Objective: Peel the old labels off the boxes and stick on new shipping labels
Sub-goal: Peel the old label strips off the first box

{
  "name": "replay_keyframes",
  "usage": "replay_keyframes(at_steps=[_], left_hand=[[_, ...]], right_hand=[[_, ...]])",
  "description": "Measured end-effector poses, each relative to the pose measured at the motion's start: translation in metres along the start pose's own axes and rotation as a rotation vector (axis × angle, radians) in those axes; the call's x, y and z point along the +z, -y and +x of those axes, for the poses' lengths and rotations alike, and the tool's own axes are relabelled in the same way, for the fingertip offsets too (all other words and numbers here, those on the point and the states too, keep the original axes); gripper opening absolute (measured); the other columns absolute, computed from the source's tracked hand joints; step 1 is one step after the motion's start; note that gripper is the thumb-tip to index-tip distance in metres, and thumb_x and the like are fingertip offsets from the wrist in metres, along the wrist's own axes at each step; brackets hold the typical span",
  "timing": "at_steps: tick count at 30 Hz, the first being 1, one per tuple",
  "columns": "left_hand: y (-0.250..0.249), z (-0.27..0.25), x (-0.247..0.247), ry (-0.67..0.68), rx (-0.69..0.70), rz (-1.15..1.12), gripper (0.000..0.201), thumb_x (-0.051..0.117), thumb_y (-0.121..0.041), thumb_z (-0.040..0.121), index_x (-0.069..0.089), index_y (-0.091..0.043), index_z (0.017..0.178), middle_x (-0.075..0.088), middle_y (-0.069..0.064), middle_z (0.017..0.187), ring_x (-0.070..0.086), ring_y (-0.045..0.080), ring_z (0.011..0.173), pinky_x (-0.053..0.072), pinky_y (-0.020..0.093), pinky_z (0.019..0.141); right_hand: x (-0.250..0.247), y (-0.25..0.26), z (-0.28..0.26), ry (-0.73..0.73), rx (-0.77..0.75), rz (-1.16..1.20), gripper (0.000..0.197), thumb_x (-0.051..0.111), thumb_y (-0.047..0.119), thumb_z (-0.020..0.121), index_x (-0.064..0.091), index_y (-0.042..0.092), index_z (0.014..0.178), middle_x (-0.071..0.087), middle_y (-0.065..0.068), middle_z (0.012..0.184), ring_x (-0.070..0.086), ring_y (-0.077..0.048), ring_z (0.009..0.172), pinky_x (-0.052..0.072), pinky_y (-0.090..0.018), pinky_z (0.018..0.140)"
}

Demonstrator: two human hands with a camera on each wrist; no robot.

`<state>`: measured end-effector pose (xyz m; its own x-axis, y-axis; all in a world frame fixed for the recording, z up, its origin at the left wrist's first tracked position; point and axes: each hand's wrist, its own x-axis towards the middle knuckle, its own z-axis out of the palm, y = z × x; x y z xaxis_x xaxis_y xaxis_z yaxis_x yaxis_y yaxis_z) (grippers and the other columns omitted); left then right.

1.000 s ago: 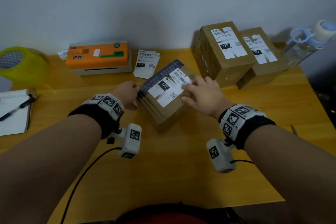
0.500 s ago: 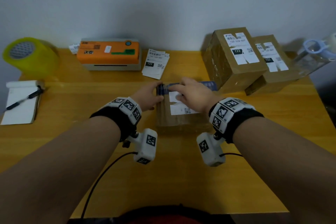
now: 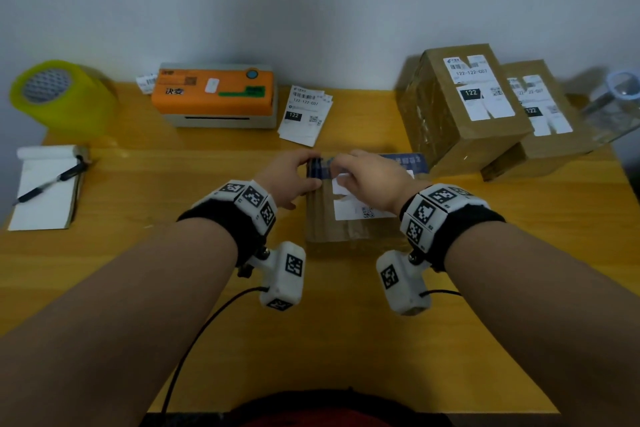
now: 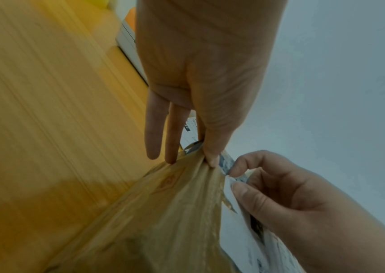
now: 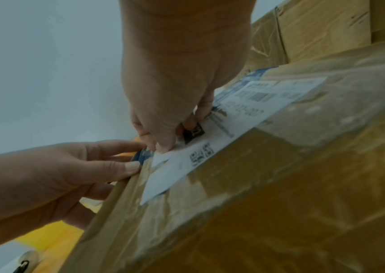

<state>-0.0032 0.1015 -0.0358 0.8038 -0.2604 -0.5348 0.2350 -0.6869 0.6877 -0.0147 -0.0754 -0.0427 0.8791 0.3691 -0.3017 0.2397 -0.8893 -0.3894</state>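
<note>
A small cardboard box (image 3: 346,222) lies flat on the table in front of me, blue tape (image 3: 408,161) along its far edge. A white old label (image 3: 360,208) covers its top, its printed codes (image 5: 201,154) clear in the right wrist view. My left hand (image 3: 311,172) grips the box's far left corner, thumb (image 4: 211,157) on top and fingers (image 4: 152,144) down the side. My right hand (image 3: 337,166) pinches the label's far left corner (image 4: 229,182) between thumb (image 5: 163,144) and forefinger. How far the label is lifted is hidden by the hand.
At the back stand an orange label printer (image 3: 214,94) and a stack of new labels (image 3: 304,118). Two taller labelled boxes (image 3: 460,104) (image 3: 540,114) and a clear bottle (image 3: 613,104) fill the back right. A yellow tape roll (image 3: 59,97) and a notepad with pen (image 3: 45,187) lie left.
The small box has been turned from slanted to square in front of me. Both hands have come together at its far left corner, the right one now pinching the label there.
</note>
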Motion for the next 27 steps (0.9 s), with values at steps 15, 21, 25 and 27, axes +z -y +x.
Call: replay_keyframes(at_steps=[15,21,25,27], left_hand=[[-0.002,0.0,0.0,0.006,0.0,0.04,0.056,0.06,-0.019,0.091,0.037,-0.032,0.141,0.046,0.0,0.14,0.062,0.023,0.101,0.057,0.033,0.064],[-0.002,0.0,0.0,-0.002,0.005,0.101,0.057,0.059,-0.02,0.091,0.036,-0.032,0.141,0.046,0.0,0.14,0.062,0.023,0.1,0.059,0.038,0.068],[-0.004,-0.003,0.004,-0.009,0.012,0.162,0.056,0.055,-0.02,0.093,0.032,-0.03,0.142,0.049,0.003,0.135,0.064,0.024,0.092,0.059,0.042,0.068],[-0.005,-0.005,0.007,-0.014,0.026,0.19,0.057,0.052,-0.019,0.095,0.028,-0.029,0.144,0.051,0.005,0.133,0.066,0.025,0.088,0.059,0.044,0.069]], right_hand=[[0.004,-0.009,-0.005,-0.103,-0.075,0.138,0.022,0.058,0.022,0.093,0.069,0.02,0.111,0.048,0.005,0.089,0.05,-0.014,0.082,0.043,-0.031,0.076],[-0.006,0.001,0.009,-0.038,-0.058,0.061,0.012,0.058,0.017,0.091,0.067,0.014,0.098,0.049,0.001,0.094,0.045,-0.014,0.086,0.038,-0.029,0.077],[-0.002,0.008,0.015,0.006,-0.022,-0.026,0.007,0.052,0.013,0.093,0.058,0.015,0.092,0.048,-0.003,0.099,0.051,-0.021,0.088,0.043,-0.035,0.076],[-0.002,0.007,0.013,0.014,-0.039,-0.052,0.009,0.05,0.013,0.094,0.049,0.019,0.088,0.048,-0.004,0.101,0.048,-0.02,0.089,0.043,-0.035,0.077]])
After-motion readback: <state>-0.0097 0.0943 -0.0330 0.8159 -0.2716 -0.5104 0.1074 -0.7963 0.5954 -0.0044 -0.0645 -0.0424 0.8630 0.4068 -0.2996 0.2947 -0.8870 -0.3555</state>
